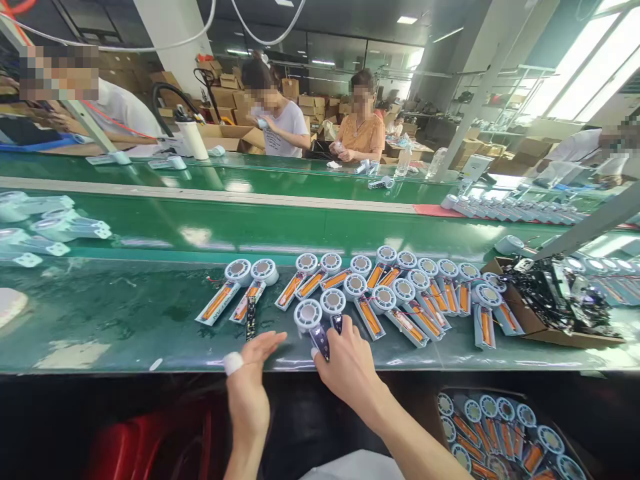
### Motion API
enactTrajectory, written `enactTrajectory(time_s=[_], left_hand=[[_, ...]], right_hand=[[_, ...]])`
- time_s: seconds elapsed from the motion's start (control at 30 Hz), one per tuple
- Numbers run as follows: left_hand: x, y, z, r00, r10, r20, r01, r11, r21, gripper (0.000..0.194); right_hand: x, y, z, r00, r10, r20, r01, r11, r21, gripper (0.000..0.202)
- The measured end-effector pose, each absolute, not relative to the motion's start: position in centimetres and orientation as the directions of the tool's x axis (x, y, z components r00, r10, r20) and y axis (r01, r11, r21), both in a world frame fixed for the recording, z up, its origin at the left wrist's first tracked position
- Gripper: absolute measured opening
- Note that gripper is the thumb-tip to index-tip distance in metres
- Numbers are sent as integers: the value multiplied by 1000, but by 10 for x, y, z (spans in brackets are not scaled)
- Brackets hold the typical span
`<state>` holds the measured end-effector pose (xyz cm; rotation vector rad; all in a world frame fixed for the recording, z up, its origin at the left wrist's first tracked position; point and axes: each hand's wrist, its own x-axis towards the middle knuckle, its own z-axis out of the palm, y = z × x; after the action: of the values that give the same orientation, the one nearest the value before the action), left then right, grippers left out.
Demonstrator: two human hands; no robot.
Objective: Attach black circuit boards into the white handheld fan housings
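My right hand (350, 363) is closed around the handle end of a light-blue handheld fan (308, 313), where a dark circuit board (321, 342) shows by the thumb. A second fan head (333, 301) sits right beside it, its handle partly hidden by my fingers. To the left, my left hand (253, 383) is held with fingers stretched out and nothing in them. A white cover wraps its thumb. Just beyond those fingertips, a narrow black circuit board (251, 319) lies against a fan half (264, 271) with an orange battery in its handle.
Several open fan halves (384, 298) cover the bench to the right, beside a carton of circuit boards (565, 330). Another box of fans (500, 427) stands low at right. Beyond the green conveyor (300, 223), several people work. Stacked fans (55, 227) lie at left.
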<state>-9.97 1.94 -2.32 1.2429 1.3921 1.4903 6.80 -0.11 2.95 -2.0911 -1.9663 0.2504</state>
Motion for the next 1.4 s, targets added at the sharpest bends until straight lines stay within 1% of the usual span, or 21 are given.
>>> enactTrajectory(time_s=[0.07, 0.1, 0.17, 0.2, 0.27, 0.3, 0.37, 0.43, 0.47, 0.5, 0.6, 0.77, 0.87, 0.9, 0.93, 1.03, 1.07, 1.1, 1.17, 1.27, 1.4], left_hand=[[-107, 31, -25, -331, 918, 219, 165, -172, 971, 51], [-107, 35, -25, -337, 911, 238, 191, -181, 965, 46], [-97, 42, -25, -284, 921, 266, 237, -201, 951, 40], [-87, 44, -25, -234, 929, 285, 263, -222, 939, 40], [-63, 47, -25, -86, 922, 379, 370, -323, 871, 40], [-50, 49, -26, 9, 896, 444, 450, -400, 799, 37], [-29, 52, -30, 185, 814, 550, 618, -532, 579, 29], [-18, 55, -36, 276, 763, 585, 735, -560, 383, 25], [-16, 57, -39, 286, 746, 601, 761, -558, 331, 23], [-16, 58, -42, 284, 735, 616, 773, -556, 307, 22], [-21, 59, -48, 256, 716, 649, 771, -557, 310, 20], [-23, 57, -50, 229, 740, 633, 763, -540, 356, 21], [-24, 60, -49, 216, 758, 616, 743, -537, 400, 21], [-23, 62, -47, 214, 766, 607, 730, -538, 421, 22], [-23, 64, -43, 217, 778, 589, 715, -538, 446, 22], [-12, 71, -23, 254, 829, 498, 680, -520, 518, 28], [-5, 73, -14, 273, 840, 469, 683, -513, 520, 34], [4, 75, -5, 298, 843, 448, 701, -512, 496, 39], [23, 77, 10, 351, 861, 369, 776, -488, 400, 46], [44, 79, 18, 409, 879, 245, 839, -468, 279, 49], [46, 81, 11, 386, 896, 219, 841, -440, 316, 49]], right_hand=[[93, -5, 45, -37, 999, -18, 895, 25, -445, 16], [109, -6, 56, -114, 992, -63, 827, 59, -560, 18], [144, 3, 81, -258, 959, -118, 655, 84, -751, 19], [161, 14, 94, -264, 959, -108, 615, 81, -784, 19], [193, 51, 118, -175, 982, -77, 676, 63, -734, 25], [206, 75, 128, -113, 992, -53, 717, 45, -695, 31], [227, 127, 138, -9, 1000, -4, 776, 5, -630, 50], [240, 175, 138, 81, 995, 52, 826, -38, -562, 73], [244, 194, 135, 107, 992, 72, 844, -52, -534, 69], [246, 209, 130, 121, 989, 85, 858, -62, -510, 59], [248, 234, 115, 112, 989, 100, 887, -54, -458, 32], [261, 228, 119, 99, 984, 146, 908, -29, -418, 33], [273, 175, 127, 136, 964, 228, 915, -33, -402, 37], [275, 147, 124, 147, 958, 248, 916, -37, -399, 51], [274, 116, 117, 144, 957, 251, 915, -32, -402, 51], [258, 27, 74, 158, 959, 234, 919, -57, -389, 28], [249, 5, 57, 144, 950, 278, 945, -49, -323, 19], [239, -12, 41, 150, 935, 320, 964, -67, -257, 17], [219, -29, 17, 161, 921, 354, 977, -99, -187, 27], [192, -32, 3, 181, 901, 395, 968, -92, -234, 40], [167, -36, 9, 187, 891, 414, 953, -62, -297, 44]])
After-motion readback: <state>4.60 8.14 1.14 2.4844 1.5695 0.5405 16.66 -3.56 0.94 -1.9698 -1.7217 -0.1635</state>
